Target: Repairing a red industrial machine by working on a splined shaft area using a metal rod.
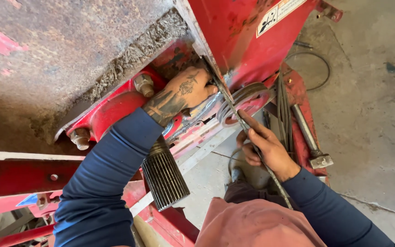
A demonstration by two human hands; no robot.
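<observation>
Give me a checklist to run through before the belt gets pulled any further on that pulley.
1. Left hand placed on the dark narrow drive belt where it runs behind the grooved grey metal pulley: ok.
2. Right hand gripping the belt below the pulley: ok.
3. Belt seated in a pulley groove: cannot tell, the edge is hidden.
4. Left fingers clear of the pinch between belt and red steel panel: not ok, they sit right at it.
5. Ribbed splined steel shaft clear of the sleeves: not ok, the left sleeve lies against it.
</observation>
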